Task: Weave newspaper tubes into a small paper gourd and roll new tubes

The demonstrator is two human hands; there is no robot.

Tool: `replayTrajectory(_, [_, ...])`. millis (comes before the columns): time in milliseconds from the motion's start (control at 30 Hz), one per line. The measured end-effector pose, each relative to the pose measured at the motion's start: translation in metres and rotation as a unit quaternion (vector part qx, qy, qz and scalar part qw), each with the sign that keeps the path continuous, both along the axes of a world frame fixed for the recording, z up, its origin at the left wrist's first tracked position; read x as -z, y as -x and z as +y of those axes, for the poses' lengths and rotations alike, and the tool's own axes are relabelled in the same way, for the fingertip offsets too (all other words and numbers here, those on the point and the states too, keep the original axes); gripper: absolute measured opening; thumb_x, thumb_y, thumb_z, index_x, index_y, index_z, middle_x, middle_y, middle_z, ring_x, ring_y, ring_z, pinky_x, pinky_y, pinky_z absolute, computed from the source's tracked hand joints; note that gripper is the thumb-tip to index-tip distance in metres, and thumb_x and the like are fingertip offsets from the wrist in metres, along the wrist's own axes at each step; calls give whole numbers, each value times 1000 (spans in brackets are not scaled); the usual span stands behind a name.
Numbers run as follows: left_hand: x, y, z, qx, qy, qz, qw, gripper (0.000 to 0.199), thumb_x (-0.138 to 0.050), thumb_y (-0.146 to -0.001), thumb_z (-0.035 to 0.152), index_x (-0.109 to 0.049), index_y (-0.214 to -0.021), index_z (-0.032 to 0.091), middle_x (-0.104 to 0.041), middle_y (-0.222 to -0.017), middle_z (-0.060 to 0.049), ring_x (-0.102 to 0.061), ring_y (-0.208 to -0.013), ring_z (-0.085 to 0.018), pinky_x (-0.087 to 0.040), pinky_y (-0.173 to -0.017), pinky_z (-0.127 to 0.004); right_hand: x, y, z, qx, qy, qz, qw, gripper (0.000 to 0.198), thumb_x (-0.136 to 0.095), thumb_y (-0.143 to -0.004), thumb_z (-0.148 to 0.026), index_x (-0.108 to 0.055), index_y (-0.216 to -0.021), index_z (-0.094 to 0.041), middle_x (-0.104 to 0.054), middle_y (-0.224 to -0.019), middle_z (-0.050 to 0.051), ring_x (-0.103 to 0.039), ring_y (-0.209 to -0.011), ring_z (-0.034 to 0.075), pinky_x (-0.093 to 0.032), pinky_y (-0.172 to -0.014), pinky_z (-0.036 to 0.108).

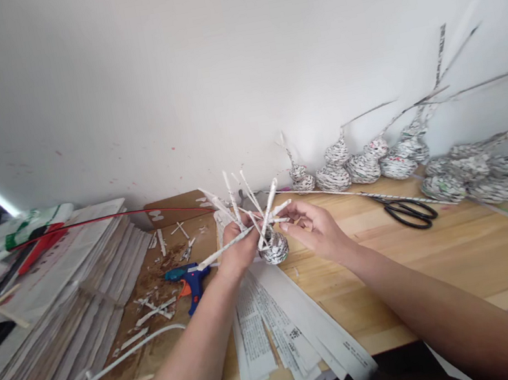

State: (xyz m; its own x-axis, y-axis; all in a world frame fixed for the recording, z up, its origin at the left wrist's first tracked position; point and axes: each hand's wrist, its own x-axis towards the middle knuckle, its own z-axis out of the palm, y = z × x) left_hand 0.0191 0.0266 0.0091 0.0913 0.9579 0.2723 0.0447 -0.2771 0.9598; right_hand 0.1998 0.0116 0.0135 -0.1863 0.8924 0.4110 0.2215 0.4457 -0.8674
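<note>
Weave [275, 253], a small paper one, sits between the hands, above the strips [303, 332]; its stakes [265, 214] fan up and outward, probably so each can be reached singly. Left hand [239, 245] closed round the weave's left side, presumably to steady it. Right hand [314, 228] has bent fingers at the stakes on the weave's right; whether they pinch one, cannot tell.

Room: left of the weave is tight, with the glue gun [195, 285] near the left hand and a paper stack [89, 291] beyond. Right of it, bare wood shows up to the scissors [410, 211]; gourds [333, 177] line the wall [230, 56] behind. Table's [381, 328] near edge lies below, strips overhanging.
</note>
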Motion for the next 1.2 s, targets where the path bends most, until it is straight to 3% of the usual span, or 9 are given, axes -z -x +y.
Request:
replayTrajectory(200, [-6,-11,-9,-13,20,26,999,18,-72,-71,31,-72,-77,14,-69,-64,-3,-58,-55,-14,-44,-53,-23,4,3,0,52,-20,0,998,16,-64,-84,-33,-68,-90,-18,-71,-85,5,-62,-68,15,-45,-57,25])
replayTrajectory(433, [-11,-14,-13,-26,20,44,998,14,-68,-72,25,-73,-79,14,-70,-68,-4,-61,-59,-14,-46,-58,-24,2,3,-3,91,-45,-54,993,10,-62,-81,-25,-67,-86,-18,-70,-77,2,-50,-48,10,-38,-48,24])
replayTrajectory(633, [-2,-14,-12,-45,10,46,998,16,-65,-75,24,-72,-85,14,-73,-79,-6,-64,-67,-16,-48,-64,-25,3,0,1,159,-165,-116,966,7,-69,-78,-26,-67,-81,-20,-70,-82,4,-62,-78,19,-46,-69,31])
replayTrajectory(767, [-3,-15,-13,-67,23,27,997,15,-69,-73,26,-72,-82,15,-73,-74,-4,-64,-65,-17,-48,-61,-25,-5,-3,-2,151,-261,-165,939,5,-69,-80,-25,-67,-78,-22,-69,-85,4,-58,-91,22,-44,-85,37])
replayTrajectory(833, [-5,-17,-15,-72,27,20,997,13,-69,-72,27,-72,-79,15,-72,-71,-4,-64,-62,-17,-48,-59,-25,-8,-4,-5,150,-279,-203,926,6,-68,-82,-28,-70,-80,-23,-69,-85,5,-56,-92,23,-41,-88,39])
replayTrajectory(967, [-7,-20,-18,-62,24,35,997,11,-66,-74,24,-72,-78,16,-72,-73,-4,-64,-65,-16,-49,-62,-26,-9,-4,-7,152,-262,-267,915,6,-70,-80,-29,-72,-78,-24,-70,-79,5,-54,-90,25,-36,-83,40])
replayTrajectory(1200, [1,-22,-15,-48,27,5,998,17,-70,-71,29,-72,-81,15,-73,-75,-4,-64,-67,-17,-50,-64,-27,-11,1,-7,120,-118,-147,975,6,-64,-76,-19,-61,-71,-19,-65,-71,2,-58,-75,18,-42,-74,32])
